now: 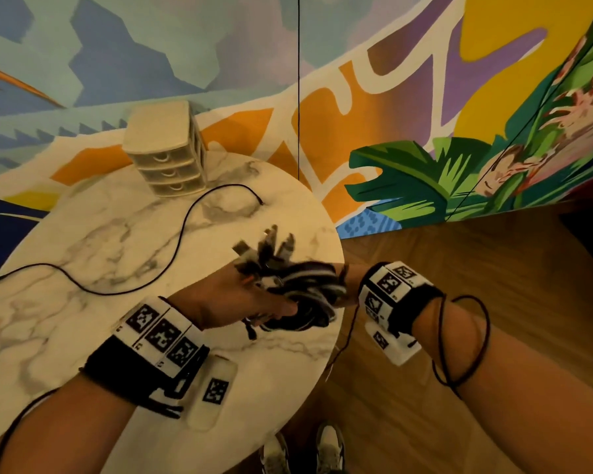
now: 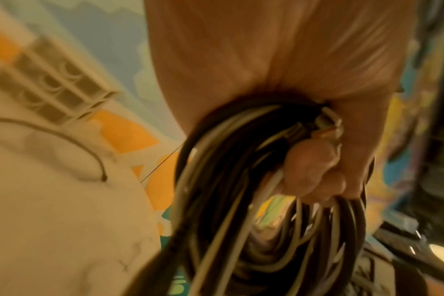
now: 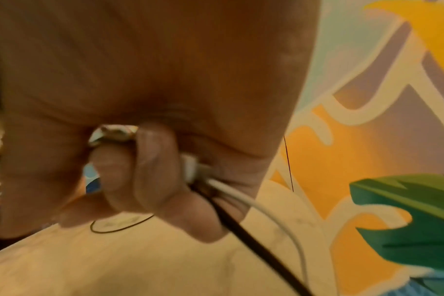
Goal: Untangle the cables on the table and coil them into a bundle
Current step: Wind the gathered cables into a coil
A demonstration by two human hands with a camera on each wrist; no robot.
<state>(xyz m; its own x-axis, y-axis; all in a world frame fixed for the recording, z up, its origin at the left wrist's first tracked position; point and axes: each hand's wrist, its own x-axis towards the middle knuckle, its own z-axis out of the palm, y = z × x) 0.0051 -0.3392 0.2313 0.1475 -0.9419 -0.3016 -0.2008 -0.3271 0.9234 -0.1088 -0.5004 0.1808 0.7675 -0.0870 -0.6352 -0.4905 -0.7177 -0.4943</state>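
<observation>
My left hand grips a coiled bundle of black and white cables over the right edge of the round marble table. Several connector ends stick up out of the bundle. In the left wrist view my curled fingers wrap round the loops of the bundle. My right hand is on the far side of the bundle, pinching a white cable and a black cable; the head view mostly hides it. One loose black cable snakes across the tabletop.
A small beige drawer unit stands at the table's far edge. A white tagged block lies near the front edge. A thin black lead loops round my right forearm. Shoes are on the wooden floor below. A painted wall rises behind.
</observation>
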